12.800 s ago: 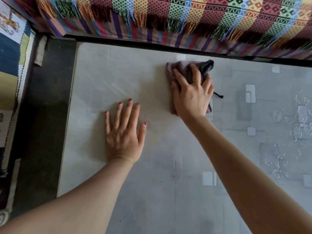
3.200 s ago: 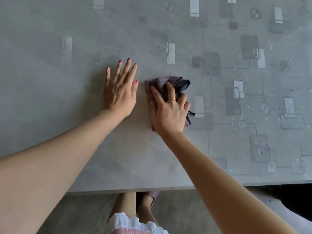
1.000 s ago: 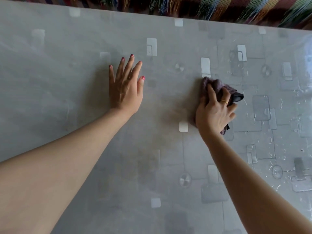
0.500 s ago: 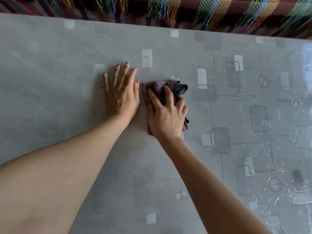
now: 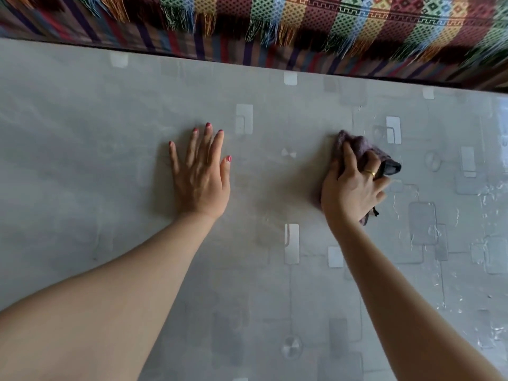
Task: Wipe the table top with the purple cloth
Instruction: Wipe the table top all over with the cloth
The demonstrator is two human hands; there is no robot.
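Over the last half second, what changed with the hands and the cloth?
The right hand slid the purple cloth rightward across the table top, away from the left hand, opening a gap between them. The left hand stayed flat on the table; the right kept its grip on the cloth.

Purple cloth (image 5: 357, 145): crumpled, dark corner sticking out right, pressed flat on table top (image 5: 82, 160), right of centre. Table top: grey, glossy, pale square-and-circle pattern, glare at right edge.
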